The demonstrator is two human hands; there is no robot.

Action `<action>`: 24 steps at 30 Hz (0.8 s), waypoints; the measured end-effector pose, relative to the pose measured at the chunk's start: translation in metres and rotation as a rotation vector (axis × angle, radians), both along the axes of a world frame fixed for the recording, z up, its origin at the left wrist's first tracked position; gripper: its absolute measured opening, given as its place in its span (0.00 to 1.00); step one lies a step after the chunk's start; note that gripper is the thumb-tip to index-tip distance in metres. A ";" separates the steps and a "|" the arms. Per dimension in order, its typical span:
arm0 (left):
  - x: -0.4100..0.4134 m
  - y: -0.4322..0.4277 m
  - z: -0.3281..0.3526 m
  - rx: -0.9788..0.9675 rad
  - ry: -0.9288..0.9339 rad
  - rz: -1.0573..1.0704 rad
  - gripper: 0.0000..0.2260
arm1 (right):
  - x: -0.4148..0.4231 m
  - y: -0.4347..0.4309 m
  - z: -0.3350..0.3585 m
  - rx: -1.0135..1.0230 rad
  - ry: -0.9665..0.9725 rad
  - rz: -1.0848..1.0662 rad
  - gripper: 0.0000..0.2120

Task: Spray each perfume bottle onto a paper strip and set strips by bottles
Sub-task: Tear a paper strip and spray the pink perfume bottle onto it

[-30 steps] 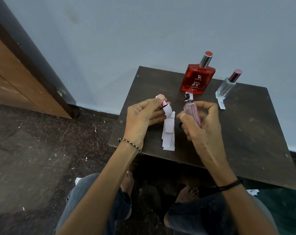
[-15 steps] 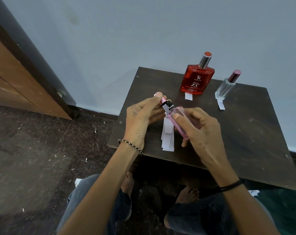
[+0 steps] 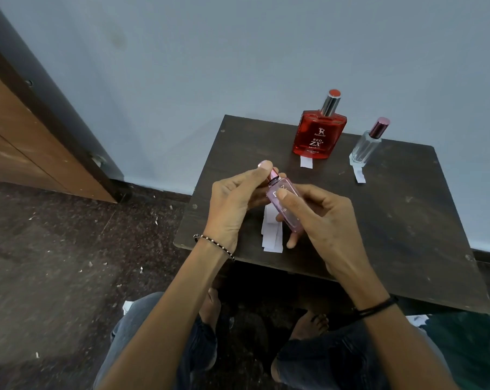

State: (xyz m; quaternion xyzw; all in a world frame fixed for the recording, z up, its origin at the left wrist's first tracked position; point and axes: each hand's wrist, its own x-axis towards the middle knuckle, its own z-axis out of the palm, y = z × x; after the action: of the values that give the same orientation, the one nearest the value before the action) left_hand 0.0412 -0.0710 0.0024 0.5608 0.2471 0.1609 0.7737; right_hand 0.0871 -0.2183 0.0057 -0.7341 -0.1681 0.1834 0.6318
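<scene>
My right hand (image 3: 321, 218) grips a slim pink perfume bottle (image 3: 287, 213), tilted with its neck toward the upper left. My left hand (image 3: 235, 202) pinches the bottle's pink cap (image 3: 273, 175) at that neck. Loose white paper strips (image 3: 271, 235) lie on the dark table (image 3: 392, 220) just under both hands. At the back stands a red perfume bottle (image 3: 319, 135) with a strip (image 3: 307, 161) in front of it. To its right a small clear bottle (image 3: 366, 146) with a dark pink cap has its own strip (image 3: 359, 174).
The small table stands against a pale blue wall. A wooden door and dark frame (image 3: 27, 116) lie to the left. The speckled floor carries paper scraps. My knees and bare feet show under the table's near edge.
The right hand has tilted the pink bottle from upright toward the left hand. The cap in the left hand has met the bottle's neck, and the black spray nozzle is covered.
</scene>
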 end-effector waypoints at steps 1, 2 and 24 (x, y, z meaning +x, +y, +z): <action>0.000 -0.001 -0.001 0.017 0.002 -0.011 0.11 | -0.001 0.000 0.001 0.028 0.008 -0.005 0.20; -0.001 -0.002 0.000 0.032 0.001 -0.020 0.10 | -0.001 0.000 0.002 0.064 0.020 -0.015 0.18; 0.061 -0.073 0.051 0.059 0.103 -0.159 0.15 | 0.031 -0.078 0.021 0.144 0.073 -0.267 0.20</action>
State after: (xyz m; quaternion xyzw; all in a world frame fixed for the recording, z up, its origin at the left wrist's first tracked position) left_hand 0.1022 -0.1441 0.0533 0.6085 0.2365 0.0770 0.7535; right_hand 0.1179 -0.2960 0.0264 -0.6954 -0.0588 0.1118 0.7074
